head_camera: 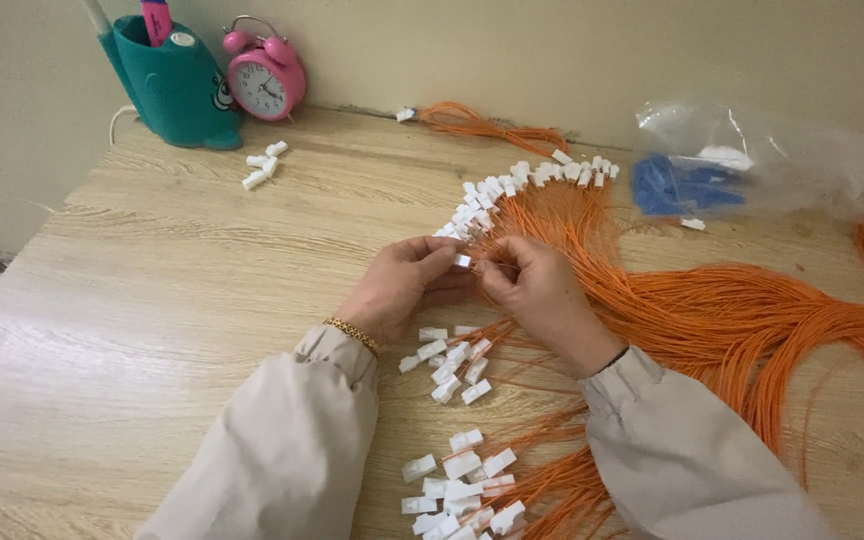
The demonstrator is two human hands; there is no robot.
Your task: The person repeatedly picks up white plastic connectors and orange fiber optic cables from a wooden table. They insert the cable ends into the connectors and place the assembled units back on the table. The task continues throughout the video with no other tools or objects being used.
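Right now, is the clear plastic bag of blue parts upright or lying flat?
Lying flat: the clear plastic bag sprawls on the wooden table, blue parts spread inside.

One head-worn camera looks steeply down and forward over the wooden table [152,300] toward the wall [552,50]. It sits close, the forearms entering from the bottom edge.

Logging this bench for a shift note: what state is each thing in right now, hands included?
Left hand: pinching a white connector at the fingertips.
Right hand: closed on orange wires at that connector.
Loose connectors: scattered on the table.
Plastic bag: lying open-ended, blue parts inside.
Alarm clock: upright.
Teal holder: upright, pens in it.
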